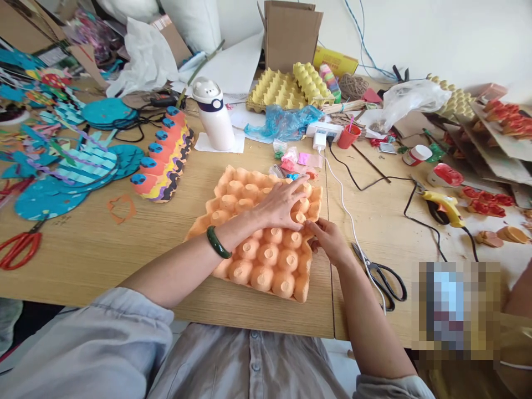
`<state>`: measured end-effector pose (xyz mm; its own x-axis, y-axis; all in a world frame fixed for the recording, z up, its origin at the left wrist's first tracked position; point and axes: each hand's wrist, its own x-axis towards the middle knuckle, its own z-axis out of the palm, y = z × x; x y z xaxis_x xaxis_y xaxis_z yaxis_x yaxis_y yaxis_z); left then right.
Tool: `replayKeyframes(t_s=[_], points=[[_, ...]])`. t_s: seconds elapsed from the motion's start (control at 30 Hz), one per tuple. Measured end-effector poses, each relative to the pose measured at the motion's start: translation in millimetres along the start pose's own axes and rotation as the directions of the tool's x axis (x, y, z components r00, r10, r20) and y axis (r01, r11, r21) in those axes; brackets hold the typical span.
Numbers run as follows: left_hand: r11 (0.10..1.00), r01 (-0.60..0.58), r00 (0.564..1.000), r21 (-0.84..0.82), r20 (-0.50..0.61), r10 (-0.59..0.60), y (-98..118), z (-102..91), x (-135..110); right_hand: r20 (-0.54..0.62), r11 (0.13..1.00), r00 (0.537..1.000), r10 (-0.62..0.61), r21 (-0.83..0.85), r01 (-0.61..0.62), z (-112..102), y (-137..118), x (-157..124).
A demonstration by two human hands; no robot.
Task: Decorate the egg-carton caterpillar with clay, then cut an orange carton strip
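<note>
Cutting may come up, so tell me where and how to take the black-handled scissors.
Best by the black handle loops, from the near right: the scissors lie flat, loops angled that way, blades pointing away to the left. The white cable crosses them, so probably lift it clear first.

Seen from a camera worn on the person's head, a wooden tabletop [166, 244] spreads out below in a wide view facing forward and down. The lens sits above the table's near edge, close enough that the wearer's gray shirt [253, 360] fills 6 o'clock, with forearms entering from about 8 and 4. An orange egg tray [268, 255] lies near the center; red-handled scissors [20, 249] mark 9 o'clock, a yellow glue gun [446, 209] 3 o'clock, and a cardboard box [293, 36], farther off, 12.
</note>
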<state>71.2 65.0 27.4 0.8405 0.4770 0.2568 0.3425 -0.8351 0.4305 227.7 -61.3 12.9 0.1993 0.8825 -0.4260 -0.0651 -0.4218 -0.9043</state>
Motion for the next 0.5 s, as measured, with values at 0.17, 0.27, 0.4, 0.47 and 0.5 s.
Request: replayKeyframes(t_s=[0.17, 0.27, 0.4, 0.47, 0.5], points=[[0.998, 0.03, 0.999, -0.048, 0.022, -0.029, 4.2, -3.4, 4.0, -0.002, 1.0, 1.0, 0.019, -0.025, -0.019, -1.2, -0.3, -0.9], [0.994, 0.096, 0.993, -0.043, 0.073, -0.093, 7.5, -8.1, 6.2, -0.072, 0.992, 0.994, -0.083, -0.102, 0.075, 1.3, 1.4, 1.3], [0.988, 0.15, 0.977, 0.038, 0.147, -0.154, 13.2, -12.3, 7.6, -0.128, 0.948, 0.972, -0.196, -0.278, 0.155, 3.9, 0.9, 1.2], [0.985, 0.16, 0.973, 0.064, 0.159, -0.168, 15.4, -11.6, 7.9, -0.129, 0.911, 0.963, -0.236, -0.375, 0.173, 3.5, -0.8, -1.0], [0.984, 0.164, 0.972, 0.067, 0.159, -0.173, 16.1, -10.5, 7.9, -0.119, 0.892, 0.96, -0.254, -0.413, 0.184, 2.9, -1.8, -2.3]])
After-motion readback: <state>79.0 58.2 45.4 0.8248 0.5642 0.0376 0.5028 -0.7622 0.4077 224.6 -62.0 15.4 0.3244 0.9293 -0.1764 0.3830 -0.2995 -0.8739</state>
